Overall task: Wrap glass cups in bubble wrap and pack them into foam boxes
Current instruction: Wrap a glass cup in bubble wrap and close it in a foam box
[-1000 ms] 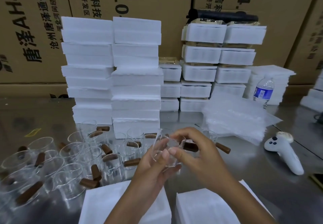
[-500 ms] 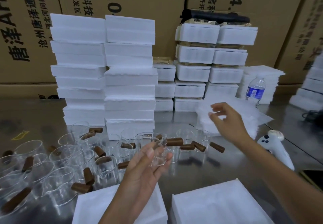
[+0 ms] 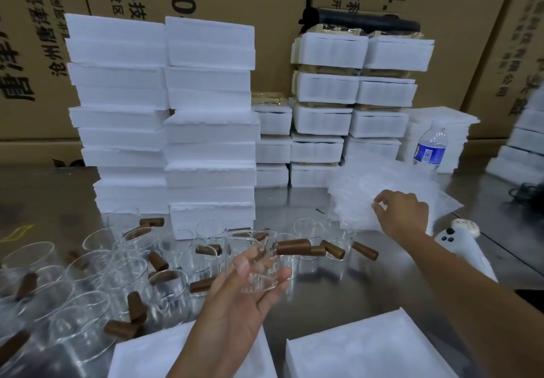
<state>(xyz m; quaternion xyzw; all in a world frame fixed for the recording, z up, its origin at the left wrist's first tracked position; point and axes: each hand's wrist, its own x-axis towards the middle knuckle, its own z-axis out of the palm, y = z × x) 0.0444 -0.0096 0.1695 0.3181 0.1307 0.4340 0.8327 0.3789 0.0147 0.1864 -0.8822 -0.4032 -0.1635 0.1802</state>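
Lowered since the earlier frame, the right hand [image 3: 403,215] now pinches the top of the stack of clear bubble-wrap sheets [image 3: 391,171]. Loose clear glass cups with brown wooden handles [image 3: 88,289] crowd the steel table [image 3: 368,295] at left. At centre the left hand [image 3: 235,298] grips one clear brown-handled glass cup [image 3: 253,262], raised above the white foam boxes [image 3: 368,348].

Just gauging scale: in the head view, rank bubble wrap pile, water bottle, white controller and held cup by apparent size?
1. bubble wrap pile
2. held cup and white controller, alike; the cup is nearer, the controller partly hidden
3. water bottle, farthest away
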